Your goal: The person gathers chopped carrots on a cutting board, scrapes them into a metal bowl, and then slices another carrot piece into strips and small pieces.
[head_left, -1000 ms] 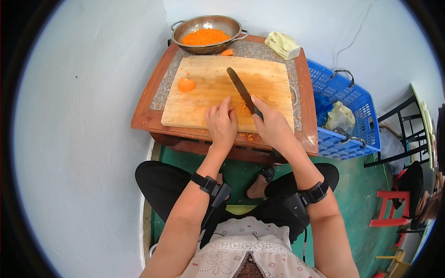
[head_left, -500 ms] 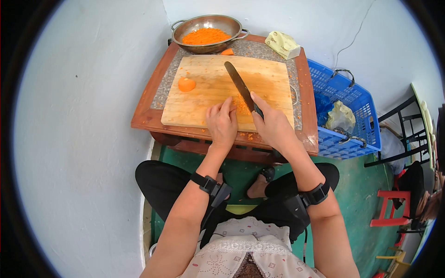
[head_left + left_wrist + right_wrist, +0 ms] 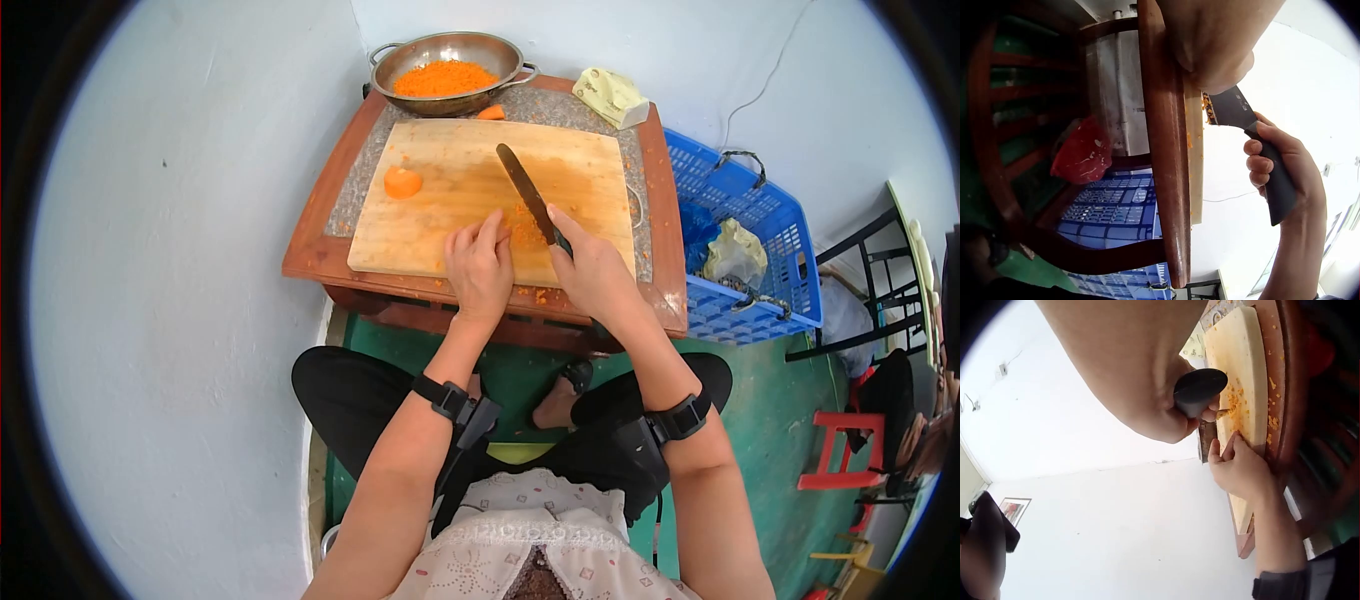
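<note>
My right hand grips the black handle of a broad knife, its blade slanting up and left over the cutting board. In the left wrist view the fingers of the right hand wrap the handle. Close left of the blade, my left hand rests at the board's front part with bent fingers, pinching what looks like a small carrot piece, mostly hidden. Chopped orange bits lie beside the blade and fingertips. A larger carrot piece sits at the board's left.
Behind the board stands a metal pan with shredded carrot, a carrot stub beside it. A yellowish packet lies at the table's back right. A blue basket stands right of the table, and a wall on the left.
The knife tip has shifted slightly right and down since half a second ago, after moving slightly up and left before that. The left hand has barely moved.
</note>
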Available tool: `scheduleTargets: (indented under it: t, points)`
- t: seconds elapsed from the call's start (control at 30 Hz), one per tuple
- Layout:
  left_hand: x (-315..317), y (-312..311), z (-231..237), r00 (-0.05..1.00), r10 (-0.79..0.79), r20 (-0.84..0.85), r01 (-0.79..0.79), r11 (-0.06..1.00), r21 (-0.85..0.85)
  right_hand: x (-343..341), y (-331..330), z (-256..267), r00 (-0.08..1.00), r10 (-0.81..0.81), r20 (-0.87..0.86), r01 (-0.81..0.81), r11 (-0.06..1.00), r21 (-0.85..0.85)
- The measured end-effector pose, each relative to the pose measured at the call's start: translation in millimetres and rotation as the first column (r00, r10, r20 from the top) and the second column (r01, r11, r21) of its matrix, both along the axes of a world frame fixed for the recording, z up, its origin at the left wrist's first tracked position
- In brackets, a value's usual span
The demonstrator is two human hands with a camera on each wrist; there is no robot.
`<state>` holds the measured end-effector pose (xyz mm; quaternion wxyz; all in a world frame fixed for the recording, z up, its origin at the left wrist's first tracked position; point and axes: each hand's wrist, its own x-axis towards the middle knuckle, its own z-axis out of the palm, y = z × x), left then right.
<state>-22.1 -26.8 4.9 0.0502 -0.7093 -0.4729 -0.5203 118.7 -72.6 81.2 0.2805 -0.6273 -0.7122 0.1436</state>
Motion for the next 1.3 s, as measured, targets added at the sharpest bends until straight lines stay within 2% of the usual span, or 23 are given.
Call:
scheduleTargets:
  t: [0.1,0.2,0.3,0.4,0.5,0.6,0.7,0.8,0.9,1.0,1.1,1.2,1.3]
  points:
    - [-1,-1,-1,1.000,0.003,0.000,-0.003,1.000,-0.007,0,-3,12,0.998,-0.033,-0.061,0.033,0.999,-0.005]
    - [-1,-3,1,1.000,0.003,-0.001,-0.003,1.000,-0.011,3,2,-1,1.000,0.023,-0.018,-0.023,1.000,-0.010]
    - [0,-3,2,1.000,0.008,0.001,-0.008,1.000,-0.011,2,0,4,1.000,0.001,-0.031,-0.001,1.000,0.021]
    - [-1,-3,0,1.000,0.007,0.010,-0.007,1.000,-0.021,-2,-2,3,0.998,0.048,-0.035,-0.047,0.999,0.015]
    - [1,-1,-1,1.000,0.005,0.016,-0.004,1.000,-0.010,-8,-5,14,0.999,0.016,0.035,-0.012,0.995,-0.102]
    - [-1,-2,-1,1.000,0.005,0.011,-0.005,1.000,-0.012,-10,-7,23,1.000,-0.021,-0.013,0.020,0.997,-0.077]
    - [0,-4,-1,1.000,0.001,0.019,-0.001,1.000,-0.031,-8,-3,6,0.999,-0.003,0.041,0.006,0.997,-0.076]
    - [0,-3,0,1.000,-0.001,0.017,0.001,1.000,-0.031,-3,0,0,1.000,-0.015,0.001,0.015,1.000,-0.001]
    - [-1,-5,-1,1.000,-0.002,0.011,0.002,0.999,-0.038,8,-3,16,0.996,-0.084,-0.031,0.084,0.996,0.007]
    - [-1,-6,-1,1.000,-0.004,0.013,0.005,0.999,-0.041,21,0,3,0.997,-0.075,-0.006,0.075,0.996,0.039]
    - [0,-4,-3,1.000,-0.002,0.010,0.002,0.999,-0.032,23,-2,9,0.993,-0.103,-0.050,0.101,0.994,-0.041]
    - [-1,-5,-2,1.000,-0.001,0.009,0.002,0.999,-0.037,20,-2,1,0.999,-0.044,-0.027,0.045,0.999,0.031]
    - [0,-4,-1,1.000,-0.003,-0.003,0.003,1.000,-0.017,19,-2,8,0.999,-0.053,-0.009,0.053,0.999,0.004]
